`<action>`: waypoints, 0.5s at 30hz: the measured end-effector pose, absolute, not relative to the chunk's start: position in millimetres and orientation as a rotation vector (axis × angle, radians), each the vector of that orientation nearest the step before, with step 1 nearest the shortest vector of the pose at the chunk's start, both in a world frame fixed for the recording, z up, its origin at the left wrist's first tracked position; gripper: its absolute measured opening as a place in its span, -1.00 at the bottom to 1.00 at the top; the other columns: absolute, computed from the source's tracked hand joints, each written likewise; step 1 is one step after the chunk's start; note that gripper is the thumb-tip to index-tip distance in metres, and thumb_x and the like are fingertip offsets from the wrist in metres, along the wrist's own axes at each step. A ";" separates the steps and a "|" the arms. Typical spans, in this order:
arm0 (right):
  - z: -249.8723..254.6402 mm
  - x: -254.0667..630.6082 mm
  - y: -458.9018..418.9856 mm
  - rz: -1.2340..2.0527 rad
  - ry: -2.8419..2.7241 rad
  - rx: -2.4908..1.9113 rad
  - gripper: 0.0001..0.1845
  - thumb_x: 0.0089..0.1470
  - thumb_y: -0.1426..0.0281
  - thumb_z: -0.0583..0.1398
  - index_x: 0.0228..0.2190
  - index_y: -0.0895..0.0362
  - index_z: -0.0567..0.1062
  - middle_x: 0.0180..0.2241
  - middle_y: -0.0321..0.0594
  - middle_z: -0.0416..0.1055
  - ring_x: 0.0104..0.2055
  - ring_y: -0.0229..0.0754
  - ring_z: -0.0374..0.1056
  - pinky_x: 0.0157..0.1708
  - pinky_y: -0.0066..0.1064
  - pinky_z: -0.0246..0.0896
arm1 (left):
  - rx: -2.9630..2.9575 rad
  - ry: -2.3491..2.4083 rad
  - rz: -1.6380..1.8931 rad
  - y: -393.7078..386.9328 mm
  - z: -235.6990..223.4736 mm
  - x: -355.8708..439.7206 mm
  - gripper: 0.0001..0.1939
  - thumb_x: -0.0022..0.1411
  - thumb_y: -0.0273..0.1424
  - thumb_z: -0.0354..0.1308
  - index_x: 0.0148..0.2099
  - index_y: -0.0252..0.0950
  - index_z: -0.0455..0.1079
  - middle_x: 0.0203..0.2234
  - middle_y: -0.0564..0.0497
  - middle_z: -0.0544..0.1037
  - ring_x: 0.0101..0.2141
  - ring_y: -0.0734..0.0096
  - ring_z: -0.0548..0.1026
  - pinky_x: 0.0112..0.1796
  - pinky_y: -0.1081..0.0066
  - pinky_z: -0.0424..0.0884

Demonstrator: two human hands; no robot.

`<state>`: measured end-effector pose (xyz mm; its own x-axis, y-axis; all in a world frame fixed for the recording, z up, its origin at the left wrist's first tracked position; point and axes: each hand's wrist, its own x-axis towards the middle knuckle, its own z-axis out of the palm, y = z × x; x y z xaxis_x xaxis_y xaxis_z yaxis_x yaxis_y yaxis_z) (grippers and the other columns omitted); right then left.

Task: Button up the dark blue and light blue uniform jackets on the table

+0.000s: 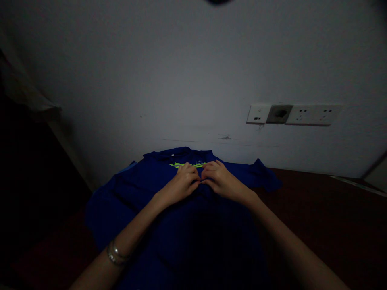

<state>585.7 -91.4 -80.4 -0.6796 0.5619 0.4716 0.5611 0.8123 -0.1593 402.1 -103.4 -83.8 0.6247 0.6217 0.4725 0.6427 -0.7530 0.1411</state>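
A blue long-sleeved garment (130, 193), which looks like a shirt, lies spread over a dark surface, its collar toward the wall. Bright yellow-green trim (178, 164) crosses it just beyond my fingers. My left hand (186, 178) pinches the fabric near the middle of the front. Right beside it, my right hand (219, 177) pinches the same cloth, with the two sets of fingertips almost touching. Whatever small part lies between the fingertips is too dark and small to make out. Silver bangles (114, 253) circle my left wrist.
Behind the garment rises a pale wall (187, 80) with a row of sockets and switches (293, 114) at the right. The dark reddish-brown tabletop (314, 205) extends to the right. Pale cloth (33, 94) hangs at the far left, and the lower left is in deep shadow.
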 end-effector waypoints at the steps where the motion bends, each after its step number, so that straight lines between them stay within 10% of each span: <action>1: -80.0 586.2 -90.7 0.002 -2.477 -0.833 -0.92 0.02 0.43 0.11 -0.41 0.10 0.42 -0.30 -0.23 0.38 -0.07 -0.13 0.17 0.05 -0.05 -0.18 | -2.770 -1.100 -0.793 -104.2 -83.7 402.7 -0.85 0.17 -0.43 0.00 -0.37 -0.31 0.37 -0.39 -0.02 0.37 -0.26 0.32 0.23 -0.23 0.30 0.13; 15: -76.7 599.7 -77.6 0.151 -2.496 -0.689 -0.86 0.00 0.31 0.16 -0.41 0.01 0.53 -0.29 -0.33 0.46 -0.02 -0.13 0.16 0.01 -0.14 -0.05 | -2.847 -1.104 -0.990 -100.9 -81.8 401.9 -0.89 0.08 -0.49 0.07 -0.47 -0.32 0.37 -0.49 0.02 0.38 -0.32 0.37 0.25 -0.26 0.32 0.13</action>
<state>599.7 -77.6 -76.7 -0.7231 0.5038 0.4726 0.4433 0.8631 -0.2418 401.9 -100.9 -81.8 0.5736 0.6305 0.5230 0.5882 -0.7614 0.2728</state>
